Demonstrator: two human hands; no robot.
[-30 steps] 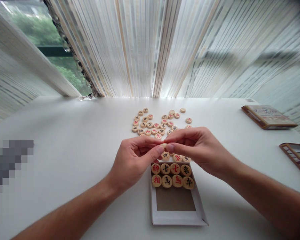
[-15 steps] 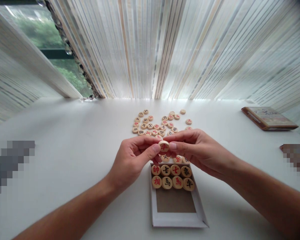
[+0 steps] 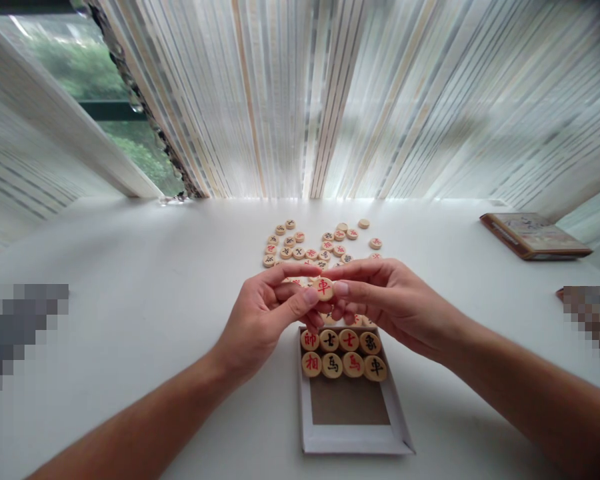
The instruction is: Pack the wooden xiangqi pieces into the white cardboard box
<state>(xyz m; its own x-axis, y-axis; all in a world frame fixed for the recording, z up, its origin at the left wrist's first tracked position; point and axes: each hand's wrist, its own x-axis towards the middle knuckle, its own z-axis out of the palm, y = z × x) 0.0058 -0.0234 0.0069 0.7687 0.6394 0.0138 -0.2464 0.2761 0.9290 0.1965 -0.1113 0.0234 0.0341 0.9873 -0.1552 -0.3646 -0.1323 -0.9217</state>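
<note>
Between the fingertips of my left hand [image 3: 267, 303] and my right hand [image 3: 380, 297] is a round wooden Chinese chess piece [image 3: 323, 288] with a red character facing me. Both hands pinch it, thumbs on its near side, above the far end of a shallow white box [image 3: 347, 443]. Two rows of pieces lie in the box's far half, red and black characters up, among them a red-marked piece [image 3: 311, 364] and a black-marked piece [image 3: 375, 367]. The box's brown floor shows in the near half. My hands partly hide loose pieces behind them.
Many loose chess pieces [image 3: 299, 252] are scattered over the white table [image 3: 145, 280] beyond my hands. A flat brown box [image 3: 535, 235] rests at the far right. Striped curtains [image 3: 280, 100] hang along the table's back edge, parted at the left by a window.
The held piece has tipped so its red character faces me more fully, and it has shifted slightly left. Both hands keep their pinch on it.
</note>
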